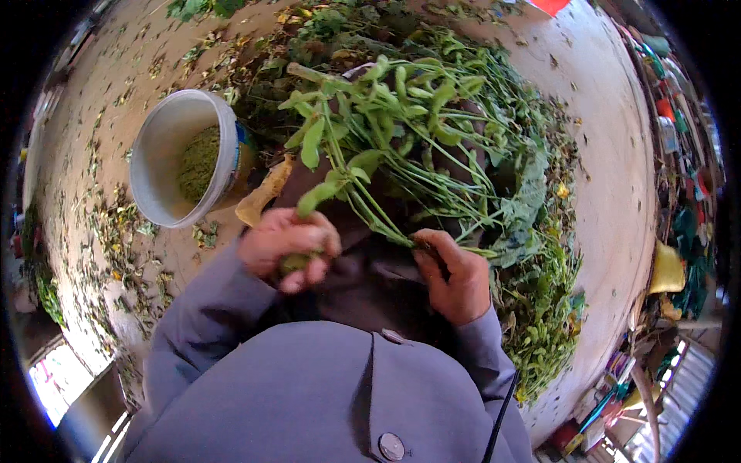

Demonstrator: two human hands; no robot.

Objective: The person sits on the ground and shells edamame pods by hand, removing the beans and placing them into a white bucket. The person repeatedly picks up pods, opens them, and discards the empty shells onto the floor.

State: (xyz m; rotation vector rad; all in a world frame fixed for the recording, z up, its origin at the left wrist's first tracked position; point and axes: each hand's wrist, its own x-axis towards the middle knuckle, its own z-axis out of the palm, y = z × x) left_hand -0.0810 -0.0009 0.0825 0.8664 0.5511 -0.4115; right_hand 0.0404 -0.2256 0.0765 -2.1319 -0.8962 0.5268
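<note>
Green soybean stalks with fuzzy pods lie across my lap. My right hand pinches the lower end of one stalk. My left hand, slightly blurred, is closed around green pods; one pod shows above its thumb and another in the palm. Whether the upper pod is still joined to the stalk I cannot tell. To the left of the stalks, a white plastic bucket leans on its side with a heap of green material, likely pods, inside.
Cut stalks and wilted leaves pile up on the right and beyond my lap. Dry leaf bits are scattered over the floor. A curved yellowish piece lies by the bucket. Mixed objects, one a yellow container, line the far right.
</note>
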